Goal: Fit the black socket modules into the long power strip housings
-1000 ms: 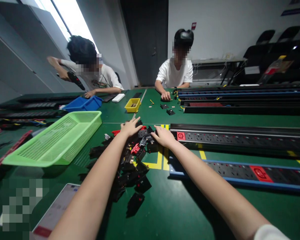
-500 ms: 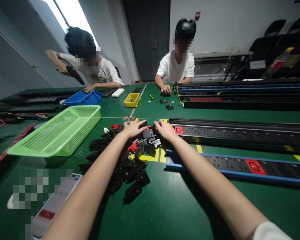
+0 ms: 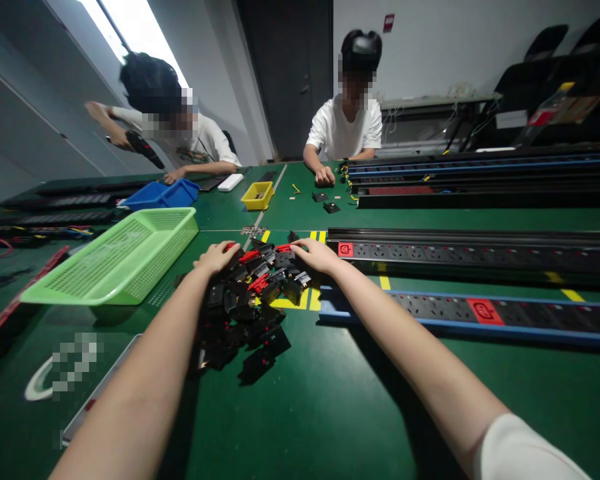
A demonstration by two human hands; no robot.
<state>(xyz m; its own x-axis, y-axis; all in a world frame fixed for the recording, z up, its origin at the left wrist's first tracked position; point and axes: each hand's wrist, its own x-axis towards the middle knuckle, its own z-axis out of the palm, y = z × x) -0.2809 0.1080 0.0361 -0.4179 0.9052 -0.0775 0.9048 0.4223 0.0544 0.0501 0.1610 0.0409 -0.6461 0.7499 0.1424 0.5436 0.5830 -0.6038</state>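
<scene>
A heap of black and red socket modules (image 3: 261,283) lies on the green table between my hands. My left hand (image 3: 216,259) rests at the heap's upper left edge, fingers stretched towards a red-topped piece. On the far right edge, my right hand (image 3: 316,255) has its thumb and fingers apart, touching or close to a red module (image 3: 284,248). Neither hand visibly lifts a piece. Below my right forearm runs a blue-edged socket strip (image 3: 425,310) with one red outlet, and a black socket strip (image 3: 405,252) lies behind it.
A green perforated basket (image 3: 115,257) stands left of the heap, near a blue bin (image 3: 160,195) and a yellow bin (image 3: 258,195). A phone lies partly under my left forearm. Across the table sit two people, one holding a power drill (image 3: 145,148). More strips lie at the far right.
My left hand has moved from the heap's far middle to its left edge. The modules on the left side lie closer together. My right hand stays at the right edge; the view has shifted slightly.
</scene>
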